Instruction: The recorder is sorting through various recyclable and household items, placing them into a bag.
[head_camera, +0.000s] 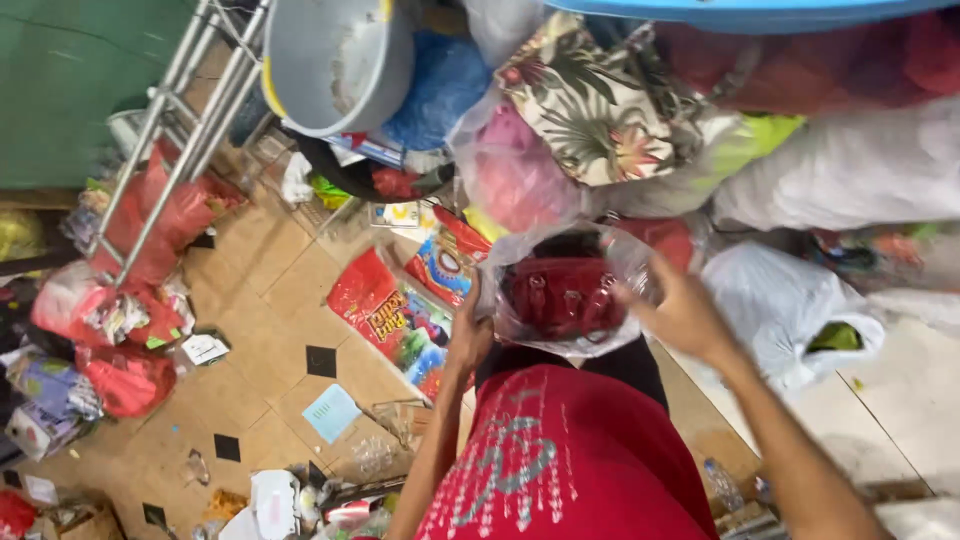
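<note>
Both hands stretch mouth of clear plastic bag (565, 300) wide, at frame centre — red handbag (560, 297) sits inside, likely held so for view or access. Left hand (468, 340) clamps bag's edge at 9 o'clock; right hand (680, 315) pinches edge at 3 o'clock. Red shirt (570, 460) directly below at 6. Floral cloth bundle (600, 100) at 12, pink-filled sack (515, 170) at 11, grey tub (335, 60) beyond. Red printed packet (385, 310) flat on tiled floor (270, 330) at 9 — bright, glossy. White sack (775, 300) at 3.
</note>
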